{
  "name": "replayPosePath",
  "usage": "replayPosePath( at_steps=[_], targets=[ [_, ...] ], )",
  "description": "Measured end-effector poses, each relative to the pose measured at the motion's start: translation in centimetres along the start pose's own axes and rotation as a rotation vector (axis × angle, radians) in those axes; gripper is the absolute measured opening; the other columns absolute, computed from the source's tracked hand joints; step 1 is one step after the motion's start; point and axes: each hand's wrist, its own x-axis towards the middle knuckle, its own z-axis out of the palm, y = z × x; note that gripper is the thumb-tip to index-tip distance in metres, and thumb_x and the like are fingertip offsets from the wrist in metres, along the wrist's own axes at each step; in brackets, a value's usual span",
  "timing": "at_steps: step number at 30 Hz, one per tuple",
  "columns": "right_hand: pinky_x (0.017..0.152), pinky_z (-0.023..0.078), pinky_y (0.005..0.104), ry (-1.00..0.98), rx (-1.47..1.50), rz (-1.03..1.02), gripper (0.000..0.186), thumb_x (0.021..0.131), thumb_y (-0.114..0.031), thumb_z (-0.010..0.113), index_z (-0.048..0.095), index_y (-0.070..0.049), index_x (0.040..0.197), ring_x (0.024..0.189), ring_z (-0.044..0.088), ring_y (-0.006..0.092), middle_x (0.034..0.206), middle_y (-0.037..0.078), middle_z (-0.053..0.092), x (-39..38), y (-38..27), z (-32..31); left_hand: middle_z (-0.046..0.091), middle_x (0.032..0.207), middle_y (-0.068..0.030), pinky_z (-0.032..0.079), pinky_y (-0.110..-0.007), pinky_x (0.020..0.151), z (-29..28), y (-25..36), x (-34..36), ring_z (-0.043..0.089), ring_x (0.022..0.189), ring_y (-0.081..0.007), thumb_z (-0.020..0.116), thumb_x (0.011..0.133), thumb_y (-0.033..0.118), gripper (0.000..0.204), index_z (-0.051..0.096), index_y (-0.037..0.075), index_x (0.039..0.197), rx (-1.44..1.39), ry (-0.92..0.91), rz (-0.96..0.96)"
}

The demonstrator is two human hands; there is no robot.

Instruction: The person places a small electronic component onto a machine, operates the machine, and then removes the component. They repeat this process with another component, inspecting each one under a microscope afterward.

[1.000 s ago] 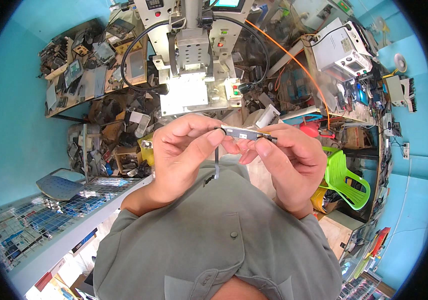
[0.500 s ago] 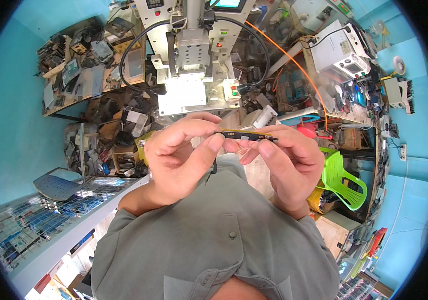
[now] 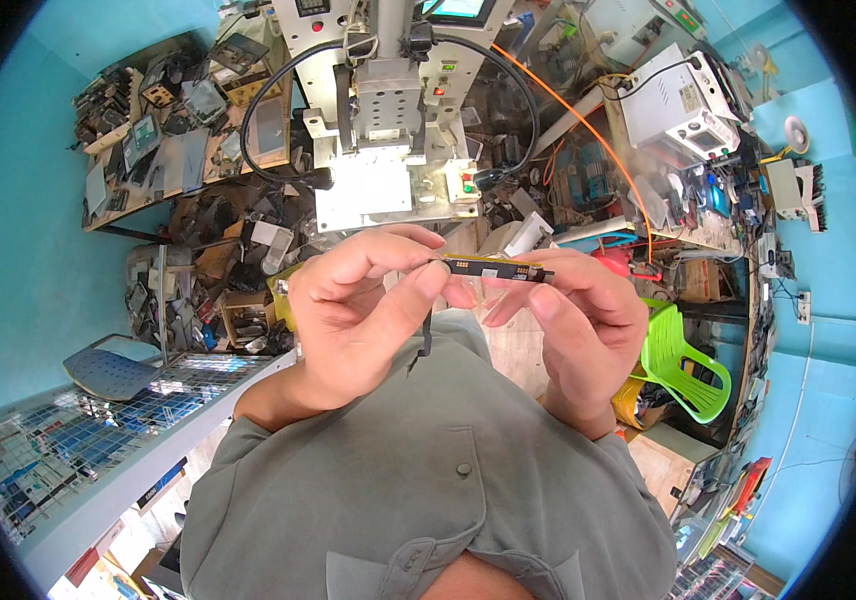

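We see a slim dark strip (image 3: 493, 271) w/ small gold contacts (image 3: 461, 265) held roughly level in front of a grey shirt (image 3: 368, 480) — its two ends lie at the two hands. The L hand (image 3: 353, 315) grips the L end, thumb on the near face; a thin black ribbon (image 3: 426, 338) hangs just below that thumb. The R hand (image 3: 598, 335) has its fingers bent at the R end, thumb tip just under the edge; we can't tell whether that thumb presses on it. Beyond the hands we note a bench press (image 3: 384, 105) w/ a brightly lit plate (image 3: 363, 195). Lower L: a wire-mesh rack (image 3: 78, 440) bearing a blue curved panel (image 3: 113, 375). To the R: an orange hose (image 3: 603, 145), a white instrument box (image 3: 678, 110) and, nearer, a green plastic chair (image 3: 663, 345).
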Motion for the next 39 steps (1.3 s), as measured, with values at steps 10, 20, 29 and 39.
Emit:
replayPosePath(
  at_steps=[10, 20, 29, 39],
  targets=[
    [0.079, 0.065, 0.0363, -0.018, -0.003, 0.006, 0.022, 0.098, -0.005, 0.070, 0.073, 0.011, 0.113, 0.100, 0.075, 0.0304, 0.114, 0.027, 0.075, 1.3, -0.3, -0.2, 0.081, 0.090, -0.0097, 0.049, -0.042, 0.107, 0.4, -0.3, -0.4, 0.074, 0.088, -0.0148, 0.073, 0.097, -0.004, 0.009, 0.071, -0.002, 0.106, 0.086, -0.009, -0.002],
    [0.088, 0.058, 0.0310, -0.042, -0.011, 0.128, 0.016, 0.099, 0.001, 0.071, 0.076, 0.008, 0.112, 0.095, 0.073, 0.0176, 0.108, 0.016, 0.079, 0.8, -1.4, -0.7, 0.081, 0.087, -0.0090, 0.049, -0.041, 0.106, 0.4, -0.3, -0.9, 0.075, 0.087, -0.0154, 0.074, 0.096, -0.004, 0.011, 0.071, -0.001, 0.106, 0.093, -0.006, 0.016],
    [0.078, 0.058, 0.0309, 0.048, -0.047, 0.115, 0.013, 0.098, 0.002, 0.072, 0.077, 0.008, 0.108, 0.085, 0.073, 0.0181, 0.104, 0.017, 0.079, 0.1, -1.9, -1.0, 0.081, 0.088, -0.0103, 0.049, -0.041, 0.106, 0.6, 0.0, -1.0, 0.075, 0.085, -0.0156, 0.074, 0.096, -0.003, 0.010, 0.071, -0.002, 0.106, 0.105, -0.022, 0.024],
    [0.072, 0.058, 0.0317, 0.173, -0.044, 0.017, 0.012, 0.101, -0.002, 0.069, 0.075, 0.008, 0.105, 0.079, 0.072, 0.0194, 0.100, 0.019, 0.078, -0.3, -1.7, -2.0, 0.079, 0.091, -0.0123, 0.052, -0.039, 0.102, 0.7, 0.3, -1.0, 0.075, 0.086, -0.0183, 0.069, 0.099, -0.004, 0.008, 0.070, -0.005, 0.107, 0.007, -0.015, -0.022]
  ],
)
